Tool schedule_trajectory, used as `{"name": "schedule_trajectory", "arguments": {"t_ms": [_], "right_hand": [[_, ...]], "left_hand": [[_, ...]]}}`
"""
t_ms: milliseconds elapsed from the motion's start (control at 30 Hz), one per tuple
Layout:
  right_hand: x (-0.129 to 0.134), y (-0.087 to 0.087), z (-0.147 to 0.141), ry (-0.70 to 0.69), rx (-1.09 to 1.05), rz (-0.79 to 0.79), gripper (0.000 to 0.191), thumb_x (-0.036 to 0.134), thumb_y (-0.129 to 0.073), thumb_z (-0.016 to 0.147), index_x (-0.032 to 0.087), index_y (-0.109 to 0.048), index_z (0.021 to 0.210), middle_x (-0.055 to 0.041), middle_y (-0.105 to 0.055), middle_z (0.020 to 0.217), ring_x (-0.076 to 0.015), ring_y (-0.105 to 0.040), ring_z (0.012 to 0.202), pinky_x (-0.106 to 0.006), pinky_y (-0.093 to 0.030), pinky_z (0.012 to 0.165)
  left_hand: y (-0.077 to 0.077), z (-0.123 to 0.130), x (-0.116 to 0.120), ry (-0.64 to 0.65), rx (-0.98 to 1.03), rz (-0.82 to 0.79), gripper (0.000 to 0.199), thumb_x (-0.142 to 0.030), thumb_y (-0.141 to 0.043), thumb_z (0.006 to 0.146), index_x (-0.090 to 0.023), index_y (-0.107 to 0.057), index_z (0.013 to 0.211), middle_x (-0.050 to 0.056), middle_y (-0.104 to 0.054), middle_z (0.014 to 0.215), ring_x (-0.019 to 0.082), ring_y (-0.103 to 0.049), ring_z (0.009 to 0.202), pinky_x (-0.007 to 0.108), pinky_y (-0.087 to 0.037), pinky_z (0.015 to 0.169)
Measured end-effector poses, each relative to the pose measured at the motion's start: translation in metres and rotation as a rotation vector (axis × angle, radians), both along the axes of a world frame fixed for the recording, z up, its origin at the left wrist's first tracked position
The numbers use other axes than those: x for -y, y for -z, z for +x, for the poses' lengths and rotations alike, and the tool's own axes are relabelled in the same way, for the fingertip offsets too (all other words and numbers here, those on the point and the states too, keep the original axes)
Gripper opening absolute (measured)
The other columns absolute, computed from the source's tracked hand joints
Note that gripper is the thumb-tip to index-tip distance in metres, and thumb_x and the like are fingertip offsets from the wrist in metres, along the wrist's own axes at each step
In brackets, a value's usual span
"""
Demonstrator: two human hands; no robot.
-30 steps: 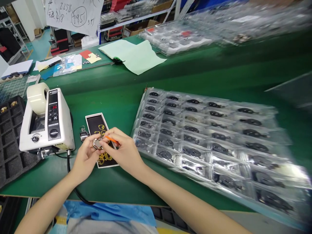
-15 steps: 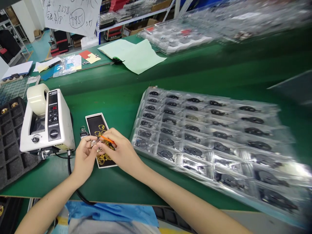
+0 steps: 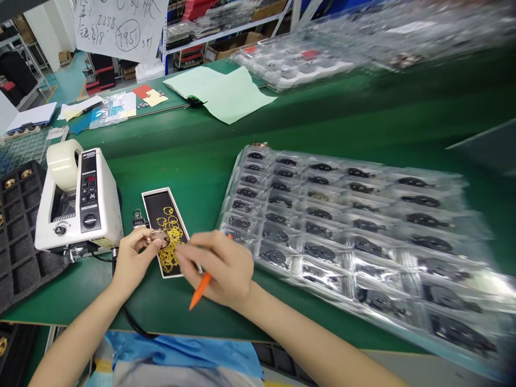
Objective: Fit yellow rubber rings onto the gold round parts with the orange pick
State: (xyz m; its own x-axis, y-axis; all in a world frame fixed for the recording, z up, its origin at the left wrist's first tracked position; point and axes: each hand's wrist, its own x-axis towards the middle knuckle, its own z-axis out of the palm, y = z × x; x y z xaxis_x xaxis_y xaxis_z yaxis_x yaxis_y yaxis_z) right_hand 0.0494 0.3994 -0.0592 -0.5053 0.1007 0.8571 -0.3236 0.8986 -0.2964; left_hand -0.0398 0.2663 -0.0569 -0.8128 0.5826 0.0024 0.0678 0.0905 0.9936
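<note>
My left hand (image 3: pixel 136 259) pinches a small round metal piece, which looks like a watch case (image 3: pixel 160 236), between thumb and fingers. It holds the piece over the left edge of an open white box (image 3: pixel 183 215) with a dark inside. Many thin yellow rings (image 3: pixel 172 232) lie loose in that box. In my right hand (image 3: pixel 228 269) is an orange pen-like tool (image 3: pixel 200 291), gripped with its pointed end sticking out below the fingers, toward me. The right hand is above the box's lower right corner, apart from the watch case.
A white tape dispenser (image 3: pixel 102 199) stands left, beside a black foam tray (image 3: pixel 20 242) with gold-coloured round parts. A small metal device (image 3: pixel 139 219) lies by the box. To the right is a large clear blister tray (image 3: pixel 298 279) with dark parts. Green paper (image 3: pixel 237 97) lies behind.
My right hand has moved away from the watch case, rightward and toward me. The orange tool has swung round in it, its point now downward. My left hand keeps the case nearly in place.
</note>
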Motion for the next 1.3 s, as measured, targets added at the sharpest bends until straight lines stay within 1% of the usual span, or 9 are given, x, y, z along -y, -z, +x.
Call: {"name": "schedule_trajectory", "arguments": {"t_ms": [100,200,300,500,700,833,967,1133,1300], "right_hand": [[0.007,0.004,0.002,0.064,-0.016,0.184,0.015,0.013,-0.056,0.086,0.026,-0.065,0.087,-0.0014,-0.068,0.074,-0.0112,-0.049,0.054,-0.025,-0.037,0.049],[0.009,0.012,-0.003,0.141,0.062,0.154,0.015,0.014,-0.057,0.087,0.026,-0.067,0.089,-0.0042,-0.071,0.086,-0.0132,-0.052,0.059,-0.027,-0.038,0.053],[0.006,0.017,-0.008,0.151,0.113,0.082,0.014,0.014,-0.056,0.088,0.023,-0.067,0.09,-0.0071,-0.071,0.093,-0.015,-0.055,0.066,-0.027,-0.04,0.056],[0.002,0.018,-0.011,0.131,0.094,0.099,0.013,0.011,-0.054,0.088,0.019,-0.064,0.086,-0.0092,-0.073,0.091,-0.0157,-0.06,0.069,-0.027,-0.043,0.059],[-0.001,0.018,-0.013,0.042,0.061,0.167,0.015,0.01,-0.049,0.09,0.018,-0.062,0.089,-0.0056,-0.074,0.08,-0.0138,-0.062,0.065,-0.027,-0.042,0.057],[-0.004,0.018,-0.014,0.006,0.043,0.221,0.014,0.012,-0.049,0.091,0.019,-0.061,0.089,-0.0055,-0.074,0.08,-0.0139,-0.063,0.065,-0.027,-0.042,0.056],[-0.007,0.02,-0.013,-0.033,0.06,0.225,0.012,0.011,-0.052,0.09,0.019,-0.061,0.09,-0.0066,-0.074,0.082,-0.0147,-0.063,0.067,-0.027,-0.044,0.057],[-0.007,0.02,-0.012,-0.015,0.053,0.265,0.018,0.013,-0.048,0.093,0.021,-0.063,0.089,-0.005,-0.074,0.083,-0.0138,-0.063,0.066,-0.027,-0.045,0.057],[-0.001,0.018,-0.012,0.036,0.025,0.217,0.012,0.011,-0.052,0.09,0.019,-0.06,0.088,-0.0064,-0.074,0.078,-0.0141,-0.059,0.059,-0.028,-0.041,0.052]], "left_hand": [[-0.002,0.001,0.0,-0.034,0.222,0.076,0.026,-0.033,-0.077,0.07,-0.017,-0.058,0.07,-0.002,-0.061,0.065,0.01,-0.056,0.062,0.021,-0.045,0.061],[-0.002,0.004,0.0,-0.018,0.308,0.089,0.035,-0.04,-0.079,0.067,-0.017,-0.052,0.069,-0.005,-0.06,0.056,0.009,-0.056,0.049,0.02,-0.046,0.053],[-0.004,0.008,-0.001,0.014,0.326,0.069,0.037,-0.045,-0.077,0.069,-0.018,-0.053,0.077,-0.005,-0.063,0.055,0.011,-0.06,0.046,0.024,-0.052,0.054],[-0.007,0.017,-0.001,0.021,0.274,0.091,0.036,-0.042,-0.073,0.075,-0.018,-0.058,0.097,-0.004,-0.067,0.056,0.014,-0.067,0.054,0.024,-0.056,0.055],[-0.003,0.02,0.0,-0.01,0.234,0.059,0.03,-0.032,-0.072,0.075,-0.016,-0.062,0.098,0.0,-0.073,0.066,0.017,-0.072,0.064,0.027,-0.061,0.065],[0.001,0.021,0.002,-0.033,0.186,0.042,0.028,-0.031,-0.071,0.077,-0.017,-0.064,0.101,0.002,-0.076,0.075,0.02,-0.074,0.07,0.03,-0.062,0.069],[0.006,0.021,0.005,-0.032,0.083,0.005,0.024,-0.027,-0.065,0.081,-0.018,-0.066,0.103,0.002,-0.077,0.08,0.018,-0.073,0.071,0.028,-0.061,0.071],[0.007,0.021,0.007,-0.027,-0.017,-0.032,0.022,-0.024,-0.063,0.082,-0.019,-0.067,0.103,0.002,-0.077,0.082,0.017,-0.072,0.071,0.027,-0.059,0.071],[0.005,0.022,0.007,-0.013,-0.06,-0.039,0.021,-0.023,-0.061,0.083,-0.019,-0.066,0.103,0.003,-0.077,0.085,0.018,-0.072,0.073,0.027,-0.058,0.07]]}}
